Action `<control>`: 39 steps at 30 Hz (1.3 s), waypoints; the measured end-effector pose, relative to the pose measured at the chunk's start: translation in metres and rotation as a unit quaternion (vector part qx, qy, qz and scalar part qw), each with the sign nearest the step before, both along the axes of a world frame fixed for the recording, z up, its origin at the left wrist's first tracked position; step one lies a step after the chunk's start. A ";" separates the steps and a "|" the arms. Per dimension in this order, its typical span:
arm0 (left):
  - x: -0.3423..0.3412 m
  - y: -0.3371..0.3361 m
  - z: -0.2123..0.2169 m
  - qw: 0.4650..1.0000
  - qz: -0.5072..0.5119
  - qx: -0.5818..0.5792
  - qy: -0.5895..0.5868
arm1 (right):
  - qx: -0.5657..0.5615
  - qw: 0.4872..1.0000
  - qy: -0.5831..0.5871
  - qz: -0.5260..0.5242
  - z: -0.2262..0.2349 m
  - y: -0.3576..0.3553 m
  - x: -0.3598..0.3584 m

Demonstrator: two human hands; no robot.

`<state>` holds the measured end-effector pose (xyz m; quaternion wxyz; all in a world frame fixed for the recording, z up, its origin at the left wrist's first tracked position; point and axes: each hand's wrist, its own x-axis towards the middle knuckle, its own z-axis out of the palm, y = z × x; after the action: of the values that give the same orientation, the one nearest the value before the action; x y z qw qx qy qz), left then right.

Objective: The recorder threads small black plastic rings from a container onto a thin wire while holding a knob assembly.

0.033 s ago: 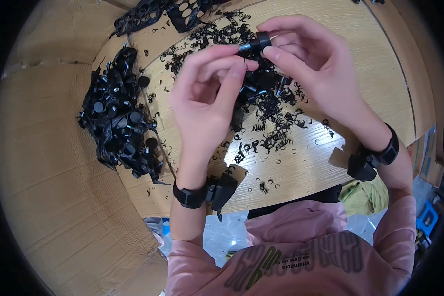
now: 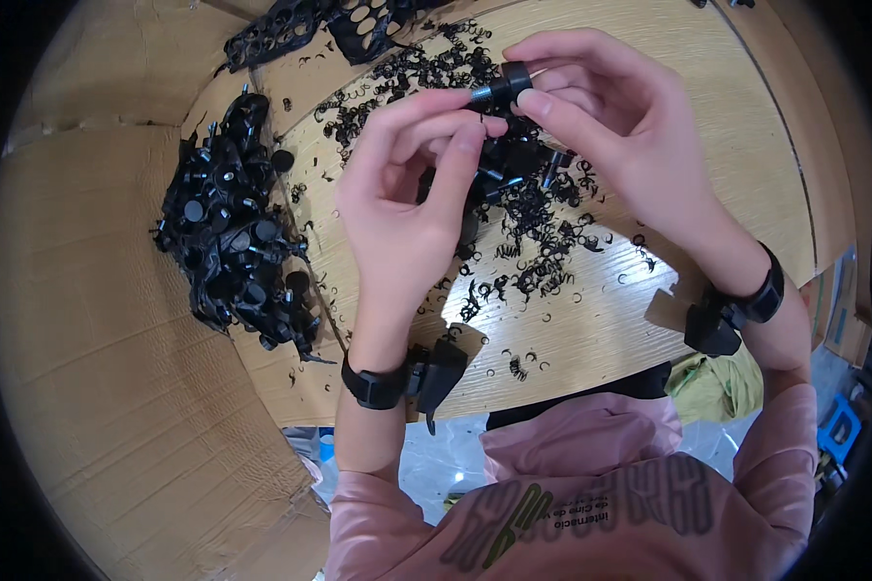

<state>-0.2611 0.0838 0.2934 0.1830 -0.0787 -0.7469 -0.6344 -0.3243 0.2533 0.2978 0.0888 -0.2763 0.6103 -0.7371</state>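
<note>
A black levelling foot (image 2: 515,83) with a round head and a short silver threaded stud is held up above the table. My right hand (image 2: 625,126) pinches its head between thumb and fingers. Toward the stud's end reaches the index finger of my left hand (image 2: 402,184), seeming to touch it. That hand's thumb presses against the middle finger, where a tiny dark sliver shows; what it is I cannot make out. Beneath both hands lie several more levelling feet (image 2: 499,182), partly hidden by the left fingers.
Left of my hands is a heap of black levelling feet (image 2: 233,232) tangled with dark strips. Curly black trimmings (image 2: 543,266) litter the wooden tabletop (image 2: 717,203). Perforated black sheets (image 2: 281,34) lie at the far left. Tall cardboard (image 2: 97,271) walls the left side.
</note>
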 end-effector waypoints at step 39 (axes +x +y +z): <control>0.000 -0.004 0.000 0.999 -0.012 0.026 0.029 | 0.007 1.000 0.012 -0.004 0.000 0.002 0.001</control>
<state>-0.2611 0.0803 0.2930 0.1992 -0.1008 -0.7234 -0.6533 -0.3235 0.2554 0.2982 0.0805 -0.2821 0.6174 -0.7299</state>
